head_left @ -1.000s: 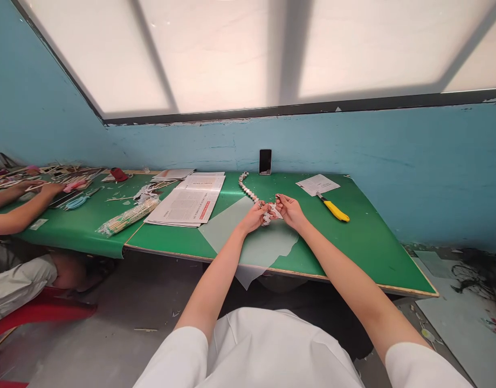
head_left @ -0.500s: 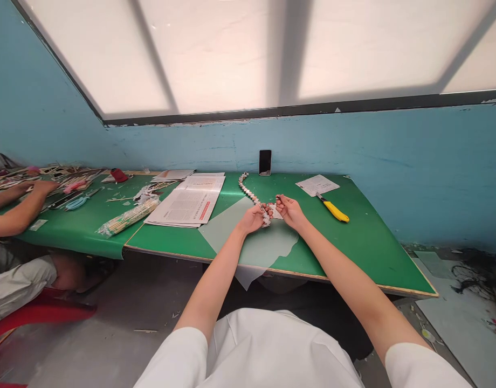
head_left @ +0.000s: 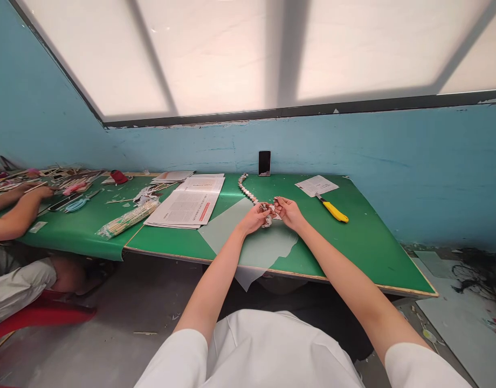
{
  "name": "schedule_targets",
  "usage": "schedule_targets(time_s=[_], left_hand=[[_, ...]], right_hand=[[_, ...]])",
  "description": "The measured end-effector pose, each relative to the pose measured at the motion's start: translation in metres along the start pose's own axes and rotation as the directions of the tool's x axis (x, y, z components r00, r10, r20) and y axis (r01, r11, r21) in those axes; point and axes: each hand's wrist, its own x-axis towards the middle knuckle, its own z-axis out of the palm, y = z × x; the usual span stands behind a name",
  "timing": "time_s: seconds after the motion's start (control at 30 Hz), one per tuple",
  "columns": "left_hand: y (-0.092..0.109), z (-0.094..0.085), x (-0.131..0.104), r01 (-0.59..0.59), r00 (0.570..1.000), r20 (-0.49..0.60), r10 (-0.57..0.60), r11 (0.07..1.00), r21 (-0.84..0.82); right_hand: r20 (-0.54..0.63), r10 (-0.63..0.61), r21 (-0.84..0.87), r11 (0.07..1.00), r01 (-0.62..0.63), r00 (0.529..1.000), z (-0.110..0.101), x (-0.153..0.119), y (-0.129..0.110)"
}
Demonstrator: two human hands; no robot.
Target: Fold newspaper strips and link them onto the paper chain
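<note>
My left hand (head_left: 254, 218) is closed on the near end of a folded paper chain (head_left: 247, 189), which runs away from it over the green table (head_left: 345, 253) toward the wall. Just to its right, my right hand (head_left: 288, 213) pinches something small and dark, too small to name. The fingertips of both hands are close together. Below them lies a translucent sheet (head_left: 248, 245) that hangs over the table's front edge. A small whitish piece shows between the hands, partly hidden.
A yellow-handled knife (head_left: 335, 211) touches a paper slip (head_left: 316, 185) at the right. Newspapers (head_left: 187, 202) and bagged sticks (head_left: 129, 218) lie left. A phone (head_left: 264, 163) leans on the wall. Another person's hands (head_left: 40, 191) are at the far left.
My right hand has moved slightly left, closer to my left hand, and the chain's near end has turned in my left fingers. The other person's hand now holds a thin stick.
</note>
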Motion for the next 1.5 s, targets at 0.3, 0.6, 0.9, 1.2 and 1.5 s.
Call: schedule_targets(time_s=[0.3, 0.6, 0.9, 1.2, 1.5], left_hand=[[0.0, -0.001, 0.002, -0.01, 0.995, -0.097, 0.027, 0.984, 0.176], [-0.001, -0.002, 0.002, -0.012, 0.997, -0.079, 0.02, 0.995, 0.097], [-0.001, 0.0, 0.001, -0.008, 0.999, -0.053, 0.011, 0.998, 0.059], [-0.005, -0.006, 0.005, 0.018, 0.993, -0.121, -0.005, 0.995, 0.099], [-0.009, -0.009, 0.007, -0.001, 0.992, -0.123, 0.019, 0.989, 0.147]], right_hand=[[0.003, -0.041, -0.109, 0.993, 0.041, 0.999, 0.005, -0.003, -0.001], [0.008, -0.163, -0.357, 0.921, 0.155, 0.987, 0.003, -0.004, 0.001], [-0.001, -0.14, -0.323, 0.937, 0.132, 0.99, 0.003, -0.004, 0.001], [0.032, -0.068, -0.316, 0.946, 0.075, 0.997, 0.001, -0.002, 0.001], [0.094, -0.109, -0.383, 0.914, 0.137, 0.99, -0.003, -0.002, 0.001]])
